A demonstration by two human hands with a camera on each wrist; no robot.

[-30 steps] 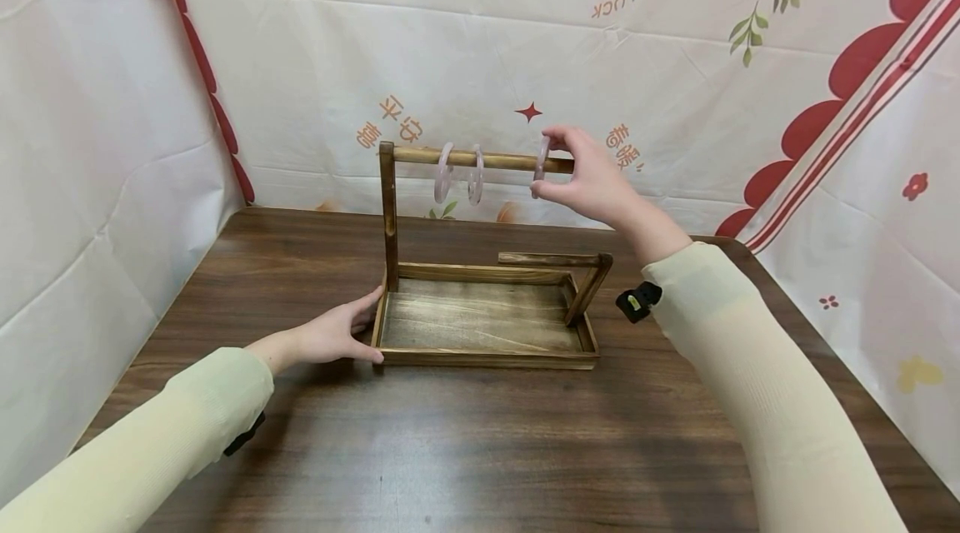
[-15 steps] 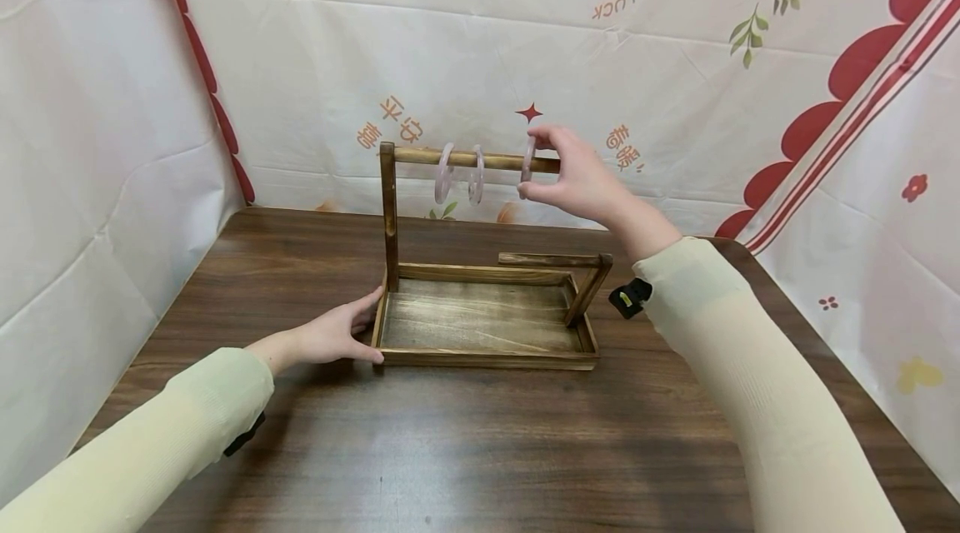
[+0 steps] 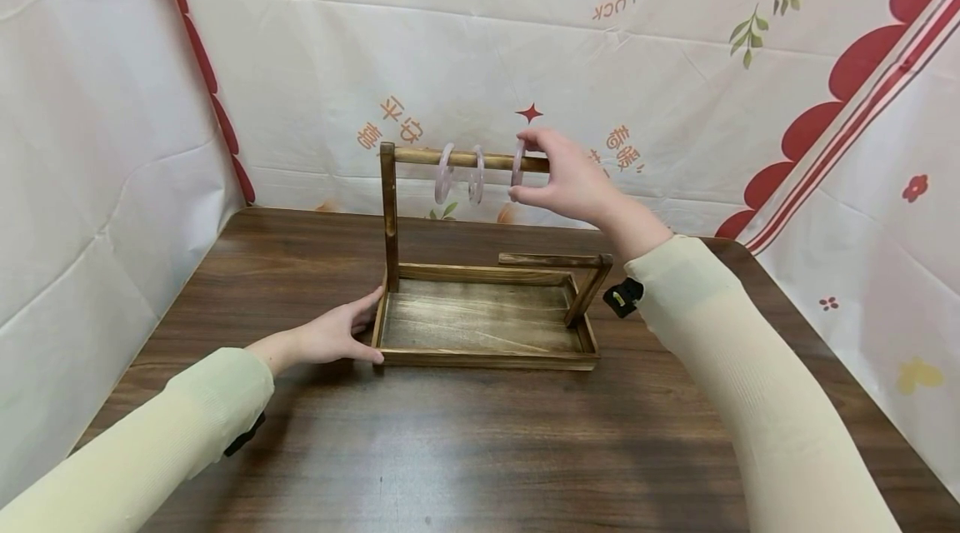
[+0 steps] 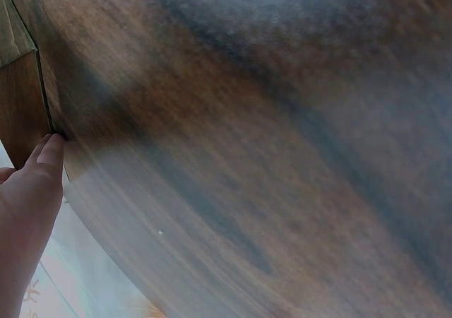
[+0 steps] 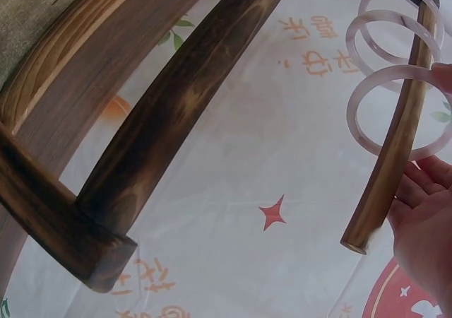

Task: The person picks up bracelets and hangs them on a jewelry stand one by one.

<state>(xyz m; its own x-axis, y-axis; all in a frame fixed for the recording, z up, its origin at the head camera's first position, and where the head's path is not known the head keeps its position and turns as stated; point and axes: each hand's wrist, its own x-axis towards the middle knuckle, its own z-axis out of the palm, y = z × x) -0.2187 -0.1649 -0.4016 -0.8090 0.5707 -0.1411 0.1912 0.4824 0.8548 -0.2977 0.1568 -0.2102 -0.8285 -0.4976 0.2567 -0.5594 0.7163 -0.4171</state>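
Note:
A dark wooden stand has a tray base (image 3: 487,359), a tall post with a long upper rod (image 3: 417,156) and a shorter, lower arm (image 3: 551,260). Two pale lilac bangles, one left (image 3: 443,176) and one right (image 3: 477,177), hang on the upper rod. My right hand (image 3: 573,175) pinches a third bangle (image 3: 517,164) between thumb and fingers; the rod runs through its ring in the right wrist view. Against the tray's left end, my left hand (image 3: 326,339) rests with thumb and fingers spread, its thumb at the front corner.
The stand is on a brown wood-grain table (image 3: 420,450). Behind it hangs a white printed cloth (image 3: 300,83), close to the upper rod. The lower arm's post (image 3: 588,296) rises at the tray's right end, below my right forearm.
My right hand has slid the pinched bangle leftward along the upper rod, toward the other two. My left hand and the stand have stayed put.

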